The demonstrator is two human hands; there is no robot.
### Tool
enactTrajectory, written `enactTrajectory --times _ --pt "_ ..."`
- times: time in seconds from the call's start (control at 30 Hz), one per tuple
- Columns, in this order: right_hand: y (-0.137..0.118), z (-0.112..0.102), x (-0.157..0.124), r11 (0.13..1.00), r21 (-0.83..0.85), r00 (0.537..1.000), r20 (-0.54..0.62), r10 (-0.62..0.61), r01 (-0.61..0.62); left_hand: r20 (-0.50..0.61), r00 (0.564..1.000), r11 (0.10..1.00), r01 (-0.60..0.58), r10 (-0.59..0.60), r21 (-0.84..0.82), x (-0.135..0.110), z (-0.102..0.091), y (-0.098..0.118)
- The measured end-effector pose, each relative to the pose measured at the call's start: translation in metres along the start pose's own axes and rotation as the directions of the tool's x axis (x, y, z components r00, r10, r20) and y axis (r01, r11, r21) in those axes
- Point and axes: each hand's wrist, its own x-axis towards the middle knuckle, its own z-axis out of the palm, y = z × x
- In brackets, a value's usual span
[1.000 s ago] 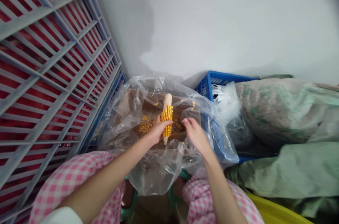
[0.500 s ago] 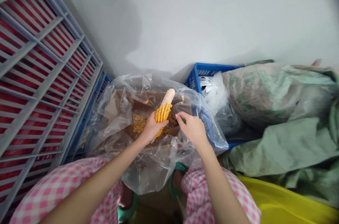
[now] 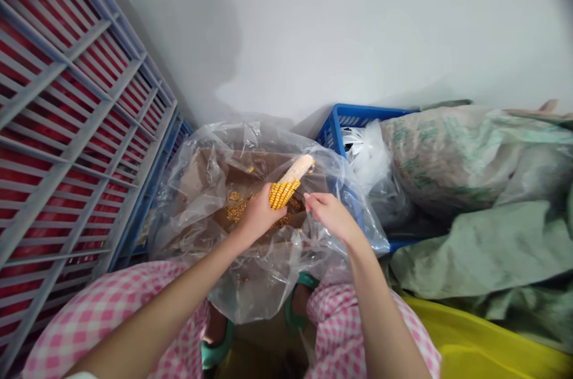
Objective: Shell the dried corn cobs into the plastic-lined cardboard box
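We hold the corn cob (image 3: 287,184) over the middle of the box (image 3: 202,165), which is lined with a clear plastic bag (image 3: 197,212). The cob's long axis is slanted: its bare, pale end rises away from us and to the right, toward the box's far right corner. The band of yellow kernels sits lower, right against our left hand (image 3: 258,216). That hand is clenched around the cob's lower part, so the butt end is hidden in the palm and only the thumb side shows. Our right hand (image 3: 330,219) hangs over the right half of the box, just beside the kernel band and a little nearer to us. Its fingers are loosely curled and its fingertips point left at the cob. A narrow gap seems to lie between them and the kernels. We cannot tell whether something small is pinched in those fingers. The left hand is thus the one on the cob, with the right one close beside it. Loose kernels (image 3: 236,210) lie on the floor of the box under the left hand. A blue crate (image 3: 345,118) stands just right of the box, with sacks (image 3: 452,155) beyond it. A grey grille (image 3: 71,128) leans to the box's left, and our checked knees flank its near side.
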Motion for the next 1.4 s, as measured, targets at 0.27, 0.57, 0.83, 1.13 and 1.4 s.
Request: enactTrajectory --times 0.27,0.57,0.83,1.13,1.4 --pt "0.011 0.023 0.005 0.901 0.419 0.993 0.08 0.085 -0.11 0.087 0.995 0.973 0.025 -0.046 0.231 -0.006 -0.007 0.005" --pt "0.018 0.044 0.007 0.693 0.708 0.991 0.084 0.109 -0.136 0.106 0.984 0.932 0.17 -0.143 -0.321 -0.007 0.005 -0.006" --pt "0.017 0.056 0.01 0.647 0.757 0.992 0.014 0.126 -0.093 0.294 0.941 0.737 0.318 -0.168 -0.596 -0.006 0.0 -0.001" --pt "0.027 0.068 0.016 0.713 0.699 0.988 -0.079 0.136 -0.042 0.419 0.871 0.623 0.479 -0.254 -0.619 -0.004 -0.002 -0.001" --pt "0.032 0.087 0.02 0.833 0.549 0.985 -0.09 0.145 -0.073 0.564 0.726 0.459 0.687 -0.394 -0.563 -0.006 0.01 -0.01"
